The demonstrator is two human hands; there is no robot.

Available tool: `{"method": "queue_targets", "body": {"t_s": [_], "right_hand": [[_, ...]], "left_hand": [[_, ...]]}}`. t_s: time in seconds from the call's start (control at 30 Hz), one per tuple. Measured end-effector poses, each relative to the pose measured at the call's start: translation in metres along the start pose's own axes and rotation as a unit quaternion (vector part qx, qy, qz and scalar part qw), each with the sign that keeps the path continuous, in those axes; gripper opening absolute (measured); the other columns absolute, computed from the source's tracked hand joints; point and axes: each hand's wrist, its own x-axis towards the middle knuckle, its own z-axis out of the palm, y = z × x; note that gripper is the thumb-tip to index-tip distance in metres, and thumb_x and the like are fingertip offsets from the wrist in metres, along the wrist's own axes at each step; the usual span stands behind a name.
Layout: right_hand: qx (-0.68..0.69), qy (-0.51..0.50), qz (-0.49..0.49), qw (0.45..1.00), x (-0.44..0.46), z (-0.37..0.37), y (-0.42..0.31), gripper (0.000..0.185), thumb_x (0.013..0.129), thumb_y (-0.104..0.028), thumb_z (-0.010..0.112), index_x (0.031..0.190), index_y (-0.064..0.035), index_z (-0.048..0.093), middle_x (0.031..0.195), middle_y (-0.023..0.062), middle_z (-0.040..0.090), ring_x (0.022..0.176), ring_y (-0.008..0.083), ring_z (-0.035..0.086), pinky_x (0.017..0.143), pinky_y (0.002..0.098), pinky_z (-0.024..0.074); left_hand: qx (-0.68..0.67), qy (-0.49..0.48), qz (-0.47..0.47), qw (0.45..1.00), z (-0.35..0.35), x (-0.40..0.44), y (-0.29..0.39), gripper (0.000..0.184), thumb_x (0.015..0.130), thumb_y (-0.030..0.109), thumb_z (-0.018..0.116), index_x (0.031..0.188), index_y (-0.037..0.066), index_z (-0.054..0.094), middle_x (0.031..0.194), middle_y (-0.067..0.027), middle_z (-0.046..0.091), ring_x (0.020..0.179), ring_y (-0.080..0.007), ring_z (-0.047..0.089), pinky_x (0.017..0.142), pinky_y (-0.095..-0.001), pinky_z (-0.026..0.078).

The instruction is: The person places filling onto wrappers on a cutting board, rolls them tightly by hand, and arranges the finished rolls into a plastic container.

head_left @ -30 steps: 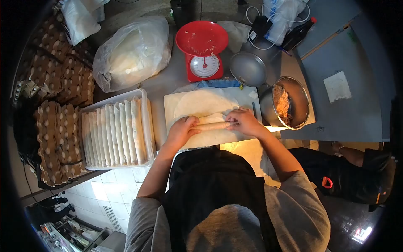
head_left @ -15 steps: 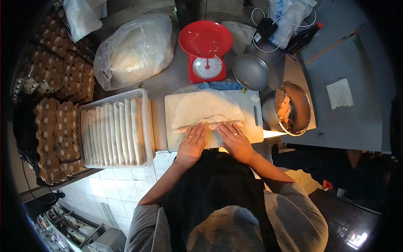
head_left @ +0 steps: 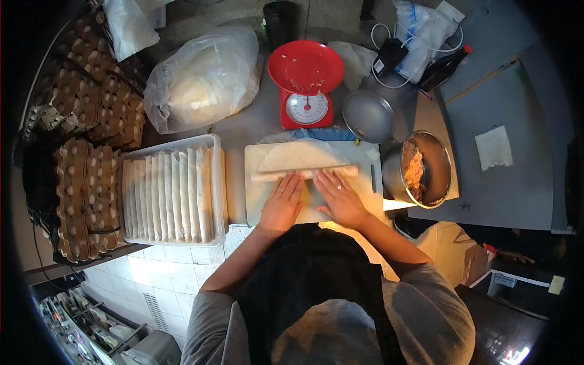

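A thin round wrapper (head_left: 302, 156) lies on a white cutting board (head_left: 255, 204), its near part rolled into a long, straight roll (head_left: 261, 176). My left hand (head_left: 282, 202) rests flat, fingers stretched out with their tips on the near side of the roll, left of its middle. On the right half, my right hand (head_left: 338, 198) lies the same way, fingers extended and touching the roll. Neither hand grips anything. Whatever is inside the roll is hidden. Right of the board stands a metal pot (head_left: 447, 176) with an orange-brown filling (head_left: 413, 167).
Several finished rolls (head_left: 167, 198) line a clear plastic tub (head_left: 220, 225) at left. Behind it sits a plastic bag (head_left: 207, 79) of pale sheets. A red kitchen scale (head_left: 306, 68) and a metal bowl (head_left: 368, 117) stand beyond the board. Egg trays (head_left: 88, 201) are stacked far left.
Both hands have pushed forward over the wrapper. Its near edge has turned into a tighter roll, and less flat sheet shows beyond it. The camera view has shifted slightly.
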Motion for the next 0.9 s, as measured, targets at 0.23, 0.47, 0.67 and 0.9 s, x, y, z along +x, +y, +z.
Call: {"method": "queue_targets", "body": {"t_s": [0.23,0.47,0.67,0.9], "right_hand": [[-0.010,0.046,0.020,0.999,0.051,0.001,0.033,0.075,0.082,-0.030,0.069,0.142,0.0019,0.036,0.151,0.0169,0.034,0.143,0.0318,0.028,0.117,0.0459,0.0208],[-0.037,0.074,0.019,0.996,0.059,0.019,0.046,0.042,0.085,-0.020,0.060,0.125,-0.0072,0.058,0.115,0.0089,0.056,0.110,0.0261,0.053,0.094,0.0416,0.0439],[-0.056,0.124,-0.014,0.991,0.058,0.018,0.048,0.040,0.083,-0.016,0.057,0.122,-0.0080,0.059,0.106,0.0072,0.056,0.103,0.0257,0.054,0.091,0.0407,0.0443],[-0.064,0.060,-0.092,0.992,-0.006,0.015,0.037,0.033,0.083,-0.014,0.053,0.115,-0.0088,0.059,0.107,0.0075,0.057,0.101,0.0253,0.055,0.089,0.0409,0.0441]], "left_hand": [[0.075,0.028,-0.032,0.996,0.012,0.049,-0.033,0.066,0.082,0.016,0.066,0.140,-0.001,0.040,0.145,-0.0173,0.042,0.135,-0.0310,0.040,0.115,-0.0465,0.027],[0.048,0.156,0.024,0.986,0.014,0.060,-0.045,0.034,0.073,0.014,0.072,0.107,0.008,0.070,0.106,-0.0046,0.069,0.096,-0.0223,0.064,0.083,-0.0342,0.052],[0.040,0.126,0.022,0.991,0.007,0.063,-0.044,0.033,0.073,0.015,0.072,0.106,0.009,0.070,0.102,-0.0050,0.071,0.089,-0.0218,0.066,0.081,-0.0345,0.053],[-0.014,0.084,0.025,0.996,0.003,0.004,-0.010,0.025,0.078,0.014,0.067,0.103,0.009,0.070,0.104,-0.0055,0.071,0.094,-0.0233,0.067,0.083,-0.0348,0.053]]}}
